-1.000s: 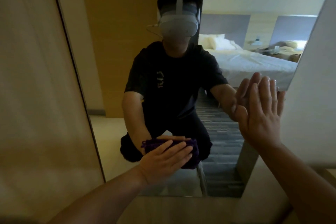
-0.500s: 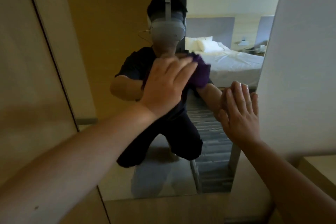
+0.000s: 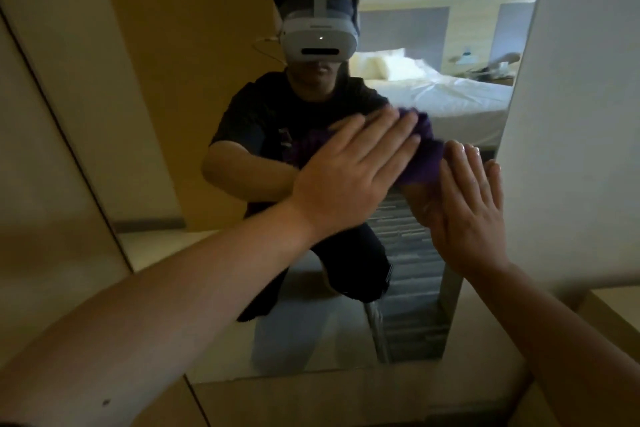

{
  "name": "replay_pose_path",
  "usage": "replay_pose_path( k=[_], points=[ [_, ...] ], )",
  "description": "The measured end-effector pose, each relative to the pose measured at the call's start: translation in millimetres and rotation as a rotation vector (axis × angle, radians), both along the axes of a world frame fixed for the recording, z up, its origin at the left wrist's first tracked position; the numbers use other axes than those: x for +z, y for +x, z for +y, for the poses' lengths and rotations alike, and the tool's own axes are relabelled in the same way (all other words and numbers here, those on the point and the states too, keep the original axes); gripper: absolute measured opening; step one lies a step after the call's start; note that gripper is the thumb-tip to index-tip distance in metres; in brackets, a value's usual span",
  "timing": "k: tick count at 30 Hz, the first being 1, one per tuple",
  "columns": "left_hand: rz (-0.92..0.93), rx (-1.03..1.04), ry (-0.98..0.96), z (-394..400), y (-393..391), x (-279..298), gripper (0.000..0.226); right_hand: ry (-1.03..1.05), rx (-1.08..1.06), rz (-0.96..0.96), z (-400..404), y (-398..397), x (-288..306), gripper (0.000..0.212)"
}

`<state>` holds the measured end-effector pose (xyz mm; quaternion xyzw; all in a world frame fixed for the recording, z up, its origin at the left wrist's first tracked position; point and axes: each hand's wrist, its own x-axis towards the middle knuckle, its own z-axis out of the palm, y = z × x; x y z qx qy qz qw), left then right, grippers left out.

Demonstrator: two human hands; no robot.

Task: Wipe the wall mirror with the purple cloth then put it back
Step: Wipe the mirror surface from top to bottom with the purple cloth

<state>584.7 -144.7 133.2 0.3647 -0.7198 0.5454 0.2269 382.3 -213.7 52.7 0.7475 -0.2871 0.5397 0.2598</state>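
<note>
Sweeping rightward across the wall mirror [image 3: 221,97], with the left hand [image 3: 349,180] now at frame centre, lower and further right than half a second ago and far above the low spot near the mirror's bottom edge of a second ago; flat, fingers spread, pressing the purple cloth [image 3: 424,163] against the glass, not curled round it. Sitting now just beside the right hand [image 3: 474,218], cloth edge nearly touching its fingertips. Staying planted at centre right, palm open and flat on the glass by the mirror's right edge, holding nothing, seemingly bracing. Judging from these strokes, wiping well under way across the middle band, with the return of the cloth not yet started. Mostly hidden under the left palm, the cloth showing only a blurred purple fringe and its reflection. Cut off at the top, the mirror's upper part; streaks or remaining smudges impossible to make out in dim light
</note>
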Motion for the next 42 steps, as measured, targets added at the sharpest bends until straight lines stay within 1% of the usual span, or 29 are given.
replay_pose_path(
  k=[3,7,10,11,13,15,16,18,20,21,23,26,29,31,32,34,36,40,42],
  points=[
    [-0.097,0.033,0.087,7.2,3.2,-68.9,0.046,0.012,0.067,0.018,-2.3,-8.9,-1.8,0.046],
    [-0.213,0.076,0.181,12.1,7.5,-125.1,0.051,0.039,0.084,0.056,-2.9,-18.6,-0.5,0.042],
    [-0.330,0.125,0.270,17.5,8.6,-167.7,0.047,0.060,0.101,0.067,-2.2,-23.2,1.5,0.043],
    [-0.335,0.135,0.307,19.1,8.6,-178.3,0.045,0.062,0.117,0.069,-1.4,-25.1,3.2,0.043],
    [-0.286,0.143,0.390,22.7,5.1,-186.8,0.044,0.064,0.164,0.061,2.6,-32.2,8.7,0.041],
    [-0.226,0.117,0.457,27.1,3.2,-181.7,0.045,0.066,0.168,0.015,5.5,-43.4,15.5,0.040],
    [-0.221,0.082,0.460,28.7,1.6,-175.0,0.042,0.093,0.124,-0.028,5.3,-51.6,20.8,0.042],
    [-0.221,0.010,0.441,29.8,-0.1,-161.5,0.036,0.225,-0.024,-0.110,-4.3,-65.5,31.8,0.049],
    [-0.147,-0.040,0.387,28.0,-5.1,-138.7,0.033,0.389,-0.179,-0.088,-22.2,-78.0,39.5,0.056],
    [-0.094,-0.060,0.339,24.5,-8.7,-123.9,0.032,0.441,-0.233,-0.031,-31.1,-82.0,40.1,0.059],
    [0.026,-0.089,0.228,15.9,-18.5,-86.0,0.034,0.463,-0.289,0.061,-44.5,-85.1,36.4,0.064],
    [0.167,-0.140,0.033,-1.6,-37.4,-12.3,0.033,0.462,-0.297,0.074,-51.3,-86.4,32.2,0.064],
    [0.174,-0.155,-0.164,-23.0,-55.1,67.8,0.031,0.444,-0.304,0.091,-51.8,-88.7,31.5,0.065],
    [0.178,-0.097,-0.260,-37.1,-64.7,112.2,0.031,0.427,-0.304,0.092,-53.1,-89.4,31.2,0.064],
    [0.182,-0.051,-0.276,-41.6,-68.2,125.5,0.033,0.417,-0.302,0.086,-53.6,-88.9,30.8,0.064],
    [0.155,0.035,-0.262,-49.6,-73.7,128.8,0.039,0.392,-0.303,0.067,-54.9,-88.3,29.7,0.064],
    [0.100,0.074,-0.201,-51.7,-78.2,105.3,0.042,0.363,-0.295,0.048,-55.9,-87.6,28.1,0.064],
    [-0.025,0.008,-0.073,-47.5,-85.6,23.1,0.044,0.276,-0.269,-0.016,-61.6,-84.8,22.4,0.063],
    [-0.091,-0.014,-0.008,-44.1,-88.4,-24.4,0.045,0.250,-0.273,-0.011,-63.9,-85.5,20.4,0.063]
  ],
)
